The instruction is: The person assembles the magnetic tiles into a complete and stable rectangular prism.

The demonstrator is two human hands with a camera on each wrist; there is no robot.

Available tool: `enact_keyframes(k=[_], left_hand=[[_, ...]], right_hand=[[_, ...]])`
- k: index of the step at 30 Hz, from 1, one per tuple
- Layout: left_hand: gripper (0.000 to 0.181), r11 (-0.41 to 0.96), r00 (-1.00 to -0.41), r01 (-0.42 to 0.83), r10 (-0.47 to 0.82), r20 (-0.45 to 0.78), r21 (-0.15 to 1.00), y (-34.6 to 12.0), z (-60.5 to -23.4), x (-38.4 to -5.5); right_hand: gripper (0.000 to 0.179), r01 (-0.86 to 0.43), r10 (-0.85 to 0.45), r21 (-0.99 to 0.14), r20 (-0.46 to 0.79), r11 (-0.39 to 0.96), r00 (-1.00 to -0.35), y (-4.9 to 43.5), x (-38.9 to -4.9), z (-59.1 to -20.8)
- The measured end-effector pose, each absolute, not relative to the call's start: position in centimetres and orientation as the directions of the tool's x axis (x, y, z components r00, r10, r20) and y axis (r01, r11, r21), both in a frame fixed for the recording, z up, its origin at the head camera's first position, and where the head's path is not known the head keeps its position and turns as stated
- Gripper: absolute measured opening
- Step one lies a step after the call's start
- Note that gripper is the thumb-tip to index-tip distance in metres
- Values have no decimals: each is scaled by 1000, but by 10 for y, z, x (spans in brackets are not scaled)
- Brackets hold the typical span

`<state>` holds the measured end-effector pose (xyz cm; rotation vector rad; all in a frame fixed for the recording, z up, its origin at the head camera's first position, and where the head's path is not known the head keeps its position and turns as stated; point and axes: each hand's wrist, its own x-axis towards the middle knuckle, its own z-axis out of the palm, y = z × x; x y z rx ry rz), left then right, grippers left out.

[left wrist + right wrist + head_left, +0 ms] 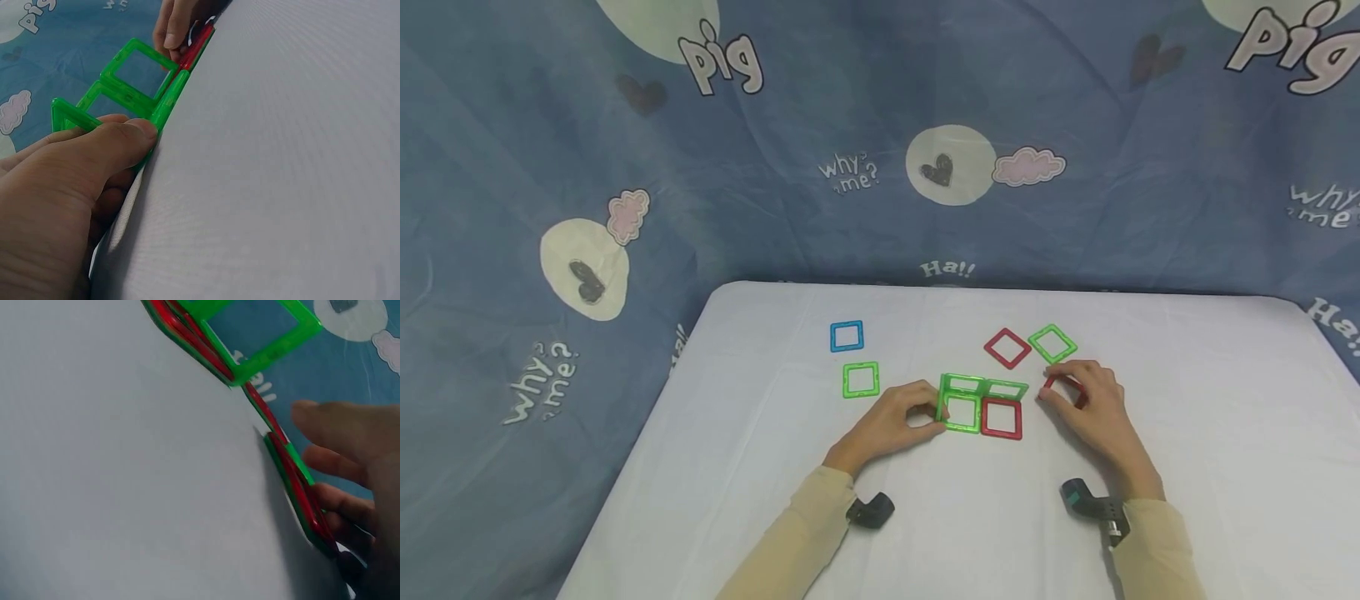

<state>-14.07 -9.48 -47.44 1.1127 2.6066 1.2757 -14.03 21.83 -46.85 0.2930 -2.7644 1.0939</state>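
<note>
Green and red square magnetic tiles form a small structure: a green tile and a red tile lie flat side by side, with green tiles standing along their far edges. At its left end, my left hand pinches an upright green tile between thumb and fingers. My right hand is bent over a separate red tile low at the table. In the right wrist view, its fingers are at that tile while the thumb stands apart from it.
Beyond my right hand lie a loose red tile and a green tile, turned cornerwise. Left of the structure are a blue tile and another green tile. A printed blue cloth hangs behind the white table.
</note>
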Motion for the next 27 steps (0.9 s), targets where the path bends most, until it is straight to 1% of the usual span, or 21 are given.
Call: enact_keyframes(k=[4, 9, 16, 24, 27], left_hand=[[17, 422, -754, 572, 607, 250, 703, -94, -474, -140], [17, 408, -748, 583, 608, 267, 703, -94, -473, -140], [16, 401, -743, 591, 607, 280, 699, -94, -475, -141], [15, 413, -747, 588, 606, 272, 695, -94, -475, -141], [15, 418, -750, 584, 605, 266, 696, -94, -474, -140]], right_hand=[[42, -251, -166, -669, 190, 700, -968, 222, -140, -468], [43, -256, -193, -676, 169, 691, -966, 225, -141, -467], [39, -289, -210, -664, 199, 689, -957, 224, -140, -469], [33, -329, -201, -682, 263, 653, -944, 224, -141, -471], [32, -336, -190, -706, 281, 624, -941, 224, -141, -472]])
